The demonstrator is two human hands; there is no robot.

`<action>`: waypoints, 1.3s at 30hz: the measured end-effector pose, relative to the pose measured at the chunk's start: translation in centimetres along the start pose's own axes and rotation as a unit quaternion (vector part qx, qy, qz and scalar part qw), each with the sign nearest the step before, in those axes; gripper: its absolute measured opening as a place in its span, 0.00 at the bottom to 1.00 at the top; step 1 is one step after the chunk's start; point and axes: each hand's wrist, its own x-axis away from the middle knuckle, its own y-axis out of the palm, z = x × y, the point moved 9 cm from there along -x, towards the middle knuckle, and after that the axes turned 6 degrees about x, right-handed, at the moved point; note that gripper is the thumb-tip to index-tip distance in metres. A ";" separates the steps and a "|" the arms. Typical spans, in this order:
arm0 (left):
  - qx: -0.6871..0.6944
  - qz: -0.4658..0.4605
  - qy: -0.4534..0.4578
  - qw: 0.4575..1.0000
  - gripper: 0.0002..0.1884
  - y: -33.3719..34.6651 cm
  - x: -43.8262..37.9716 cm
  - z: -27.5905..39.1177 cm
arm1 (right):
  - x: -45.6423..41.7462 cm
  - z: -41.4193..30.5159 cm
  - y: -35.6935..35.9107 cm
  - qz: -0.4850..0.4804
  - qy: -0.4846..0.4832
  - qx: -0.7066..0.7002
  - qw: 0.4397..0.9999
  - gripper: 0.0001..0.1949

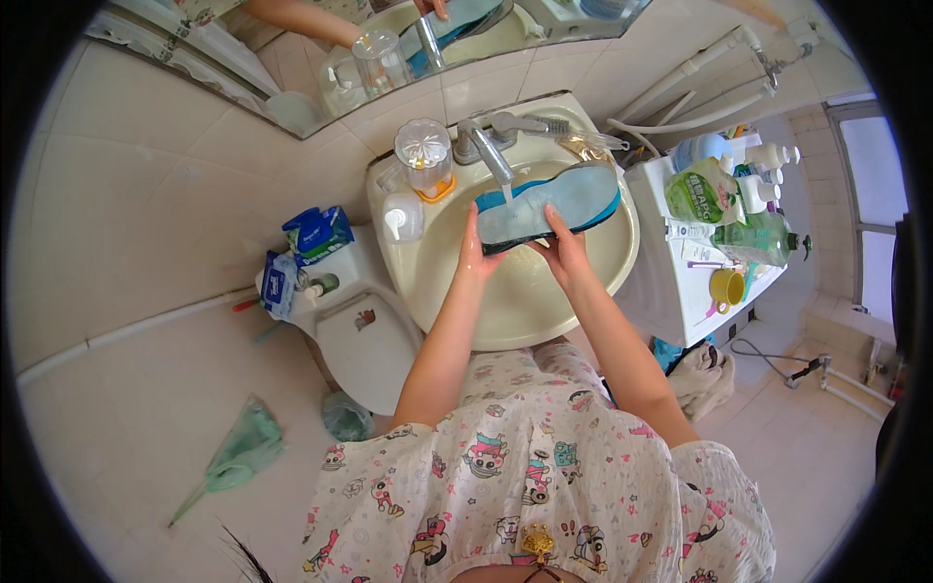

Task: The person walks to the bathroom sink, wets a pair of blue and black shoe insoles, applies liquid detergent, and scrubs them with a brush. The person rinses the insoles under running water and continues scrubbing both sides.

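Observation:
Over the cream washbasin (466,321) I hold a blue and pale-grey shoe insole (583,193) with a dark lower edge, tilted with its grey face up. My left hand (477,248) grips its left end, thumb along the edge. Near the middle of the lower edge, my right hand (563,244) pinches it, its thumb on the grey face and its fingers underneath. Water runs from the chrome faucet (487,149) onto the grey face, closer to the left hand. Whether a second layer lies beneath is hard to tell.
A clear lidded container (424,157) and a pump bottle (403,218) stand on the basin's left rim. A brush (547,125) lies behind the faucet. Right of the basin, a white washing machine (660,277) carries bottles and a yellow cup (727,286). The toilet (364,342) is at left.

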 end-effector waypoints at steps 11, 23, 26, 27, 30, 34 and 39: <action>-0.730 0.096 0.478 0.478 0.35 3.4 4.7 6.0 | -1.3 2.1 0.8 -0.021 0.033 0.110 0.993 0.30; -0.806 0.134 0.285 0.501 0.32 3.9 3.1 7.0 | -0.8 4.2 3.4 -0.045 0.081 0.104 0.990 0.34; -0.804 0.139 0.399 0.419 0.31 6.0 4.4 5.3 | -1.2 3.8 2.2 0.003 0.066 0.088 0.994 0.35; -0.791 0.131 0.465 0.375 0.31 7.1 5.6 4.8 | -1.3 3.7 1.9 -0.002 0.067 0.095 0.993 0.35; -0.800 0.114 0.305 0.503 0.30 4.8 2.8 5.0 | -1.3 3.2 1.2 -0.009 0.064 0.120 0.991 0.35; -0.725 0.125 0.208 0.645 0.30 1.2 -0.5 6.2 | -0.7 3.2 2.0 -0.011 0.046 0.152 0.987 0.36; -0.777 0.085 0.403 0.476 0.31 6.3 3.9 4.6 | -1.3 3.0 0.9 0.021 0.051 0.108 0.993 0.34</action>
